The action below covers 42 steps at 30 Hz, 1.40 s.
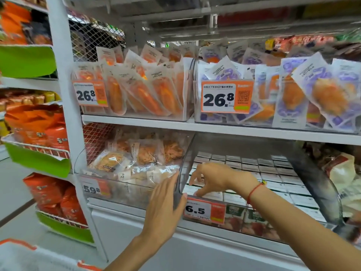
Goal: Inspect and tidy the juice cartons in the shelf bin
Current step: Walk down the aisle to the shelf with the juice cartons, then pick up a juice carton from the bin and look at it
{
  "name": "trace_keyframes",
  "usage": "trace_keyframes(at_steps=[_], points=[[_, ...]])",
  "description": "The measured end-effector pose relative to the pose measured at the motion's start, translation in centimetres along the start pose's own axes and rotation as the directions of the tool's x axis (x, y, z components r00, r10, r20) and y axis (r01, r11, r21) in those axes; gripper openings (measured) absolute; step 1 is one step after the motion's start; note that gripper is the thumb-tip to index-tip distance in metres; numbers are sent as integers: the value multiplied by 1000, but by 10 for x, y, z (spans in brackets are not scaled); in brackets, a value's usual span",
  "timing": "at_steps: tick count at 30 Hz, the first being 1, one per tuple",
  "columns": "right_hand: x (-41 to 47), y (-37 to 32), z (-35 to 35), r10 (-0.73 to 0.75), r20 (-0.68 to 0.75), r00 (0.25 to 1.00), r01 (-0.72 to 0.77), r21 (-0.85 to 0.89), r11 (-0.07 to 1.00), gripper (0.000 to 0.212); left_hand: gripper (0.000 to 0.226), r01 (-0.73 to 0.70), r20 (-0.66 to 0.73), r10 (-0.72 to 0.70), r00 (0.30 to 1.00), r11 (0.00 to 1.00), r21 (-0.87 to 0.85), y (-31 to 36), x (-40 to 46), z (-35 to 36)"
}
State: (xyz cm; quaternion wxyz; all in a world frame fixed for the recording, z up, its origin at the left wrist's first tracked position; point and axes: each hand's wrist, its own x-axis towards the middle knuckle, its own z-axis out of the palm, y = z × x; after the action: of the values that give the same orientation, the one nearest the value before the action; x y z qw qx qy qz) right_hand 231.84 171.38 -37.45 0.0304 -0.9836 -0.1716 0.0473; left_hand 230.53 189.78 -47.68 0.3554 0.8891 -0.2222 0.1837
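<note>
Two bare hands work at the front of a clear shelf bin (320,184) packed with rows of juice cartons (273,173). Left hand (164,208) is spread nearly flat, fingers straight and close together, its fingertips against the bin's front left corner; it grips nothing. Right hand (211,178), a red string at its wrist, reaches over the front wall with fingers loosely bent downward, tips touching the carton tops in the nearest rows. Whether it pinches a carton cannot be told. Just below it hangs an orange price tag (204,210) reading 6.5.
</note>
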Motion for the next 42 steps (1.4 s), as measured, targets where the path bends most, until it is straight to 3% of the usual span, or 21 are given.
trace_keyframes(at_steps=[4,11,14,18,22,24,27,29,32,34,36,38,40,42], points=[[5,-9,-5,-22,-12,1000,20,-185,983,41,61,-35,58,37,998,999,-32,-3,1,-8],[12,-15,-11,100,111,989,-75,-212,974,40,49,-149,-4,152,988,977,154,-9,1,-18],[9,-13,-8,101,82,992,-89,-134,987,47,43,-159,-15,164,986,973,169,-6,2,-18],[0,-3,0,83,-41,996,-81,33,996,33,36,-78,-51,87,995,984,158,2,9,-15],[0,0,7,101,-138,985,-85,120,989,35,33,5,-85,5,996,992,125,7,13,-14],[0,3,6,131,-238,962,-72,239,968,24,31,17,-94,-6,996,993,115,8,13,-13],[-13,-1,6,246,-431,868,-19,466,885,18,28,19,-86,-10,996,993,113,7,15,-14],[-31,-12,16,335,-586,738,59,551,832,21,28,16,-77,-7,997,993,119,10,13,-18],[-66,-32,35,395,-759,518,165,542,824,24,30,13,-101,-1,995,993,122,23,8,-28],[-86,-42,41,476,-768,429,229,602,765,20,31,8,-153,5,988,996,89,35,4,-37],[-98,-46,42,608,-687,399,276,722,635,11,32,22,-170,-29,985,999,-43,51,-3,-45],[-106,-47,41,719,-512,470,304,859,412,5,31,64,-76,-87,993,963,-263,63,-15,-51],[-111,-47,44,742,-307,596,259,948,184,10,30,145,91,-118,989,895,-422,69,-30,-53],[-117,-46,50,713,-218,666,200,973,111,25,30,208,227,-113,967,867,-453,69,-42,-50]])
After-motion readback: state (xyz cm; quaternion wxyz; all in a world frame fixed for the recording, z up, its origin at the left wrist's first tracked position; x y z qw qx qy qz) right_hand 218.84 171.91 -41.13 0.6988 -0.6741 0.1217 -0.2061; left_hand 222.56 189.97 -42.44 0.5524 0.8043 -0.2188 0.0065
